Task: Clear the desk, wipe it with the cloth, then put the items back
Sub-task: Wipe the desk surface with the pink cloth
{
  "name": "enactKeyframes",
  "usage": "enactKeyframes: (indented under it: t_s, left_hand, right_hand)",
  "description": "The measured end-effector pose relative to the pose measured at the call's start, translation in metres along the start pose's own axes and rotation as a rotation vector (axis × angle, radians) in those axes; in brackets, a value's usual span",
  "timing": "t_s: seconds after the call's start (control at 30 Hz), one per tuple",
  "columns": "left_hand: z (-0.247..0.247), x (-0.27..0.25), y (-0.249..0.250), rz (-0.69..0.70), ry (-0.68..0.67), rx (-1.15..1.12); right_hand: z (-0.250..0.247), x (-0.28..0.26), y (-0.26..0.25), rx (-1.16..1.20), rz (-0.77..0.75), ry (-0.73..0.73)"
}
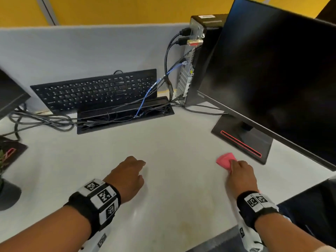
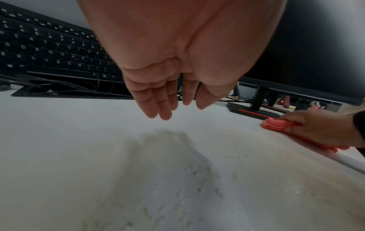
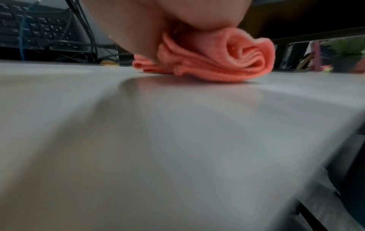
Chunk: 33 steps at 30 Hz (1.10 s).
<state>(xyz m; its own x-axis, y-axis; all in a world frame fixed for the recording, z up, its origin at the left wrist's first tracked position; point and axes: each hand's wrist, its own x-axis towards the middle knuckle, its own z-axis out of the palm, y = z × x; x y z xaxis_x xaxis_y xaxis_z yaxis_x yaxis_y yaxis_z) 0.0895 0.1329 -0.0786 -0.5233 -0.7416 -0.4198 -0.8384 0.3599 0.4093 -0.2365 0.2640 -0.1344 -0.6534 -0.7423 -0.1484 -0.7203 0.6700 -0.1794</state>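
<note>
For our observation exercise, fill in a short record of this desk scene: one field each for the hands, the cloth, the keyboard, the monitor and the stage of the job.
left hand: open, fingers relaxed, just above the desk, holding nothing
right hand: grips the cloth, pressing it on the desk
cloth: pink, bunched, near the monitor's base
keyboard: black, propped against the back partition
monitor: dark screen, standing at the right
stage: wiping; keyboard not yet put back

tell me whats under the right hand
A folded pink cloth lies under the right hand, pressed on the desk. Its front sticks out past the fingers; the part beneath the palm is covered.
</note>
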Motion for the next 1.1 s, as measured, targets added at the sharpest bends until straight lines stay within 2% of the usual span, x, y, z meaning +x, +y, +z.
enactKeyframes:
  t_s: [0.13,0.23,0.33,0.43,0.53,0.63,0.7,0.73,0.77,0.87,0.93,0.97,1.03,1.1]
  left_hand:
    - [-0.002,0.015,-0.003,-0.048,-0.034,0.022]
    - [-0.004,0.026,-0.001,-0.098,-0.044,0.034]
    - [-0.008,0.032,-0.001,-0.159,-0.085,0.059]
    - [-0.012,0.033,0.0,-0.213,-0.139,0.075]
    - [-0.013,0.031,0.005,-0.223,-0.199,0.112]
    - [-0.01,0.032,0.011,-0.171,-0.249,0.179]
    - [-0.009,0.035,0.015,-0.143,-0.26,0.205]
    - [-0.009,0.036,0.017,-0.142,-0.266,0.214]
    - [-0.008,0.038,0.019,-0.139,-0.271,0.222]
    - [-0.006,0.044,0.024,-0.127,-0.29,0.239]
    - [-0.004,0.045,0.027,-0.14,-0.298,0.243]
    - [-0.003,0.045,0.028,-0.145,-0.298,0.246]
    - [-0.001,0.043,0.029,-0.148,-0.297,0.25]
    - [0.001,0.04,0.026,-0.147,-0.297,0.246]
  right_hand:
    - [0.0,0.05,-0.053,0.051,-0.133,-0.078]
    - [-0.002,0.095,-0.109,0.052,-0.287,-0.183]
    - [0.001,0.108,-0.148,0.022,-0.487,-0.293]
    - [0.012,0.076,-0.163,-0.026,-0.691,-0.402]
    - [0.032,0.012,-0.148,0.003,-0.949,-0.522]
    - [0.032,-0.03,-0.116,0.047,-1.007,-0.64]
    - [0.018,-0.031,-0.097,0.008,-1.069,-0.734]
    - [0.005,-0.026,-0.09,0.056,-1.043,-0.753]
    - [-0.009,-0.019,-0.087,0.141,-0.985,-0.701]
    - [-0.046,0.026,-0.075,0.385,-0.685,-0.395]
    - [-0.052,0.066,-0.065,0.33,-0.534,-0.257]
    - [-0.05,0.079,-0.061,0.274,-0.489,-0.249]
    - [-0.026,0.084,-0.058,0.148,-0.506,-0.299]
    - [0.004,0.063,-0.059,0.086,-0.482,-0.302]
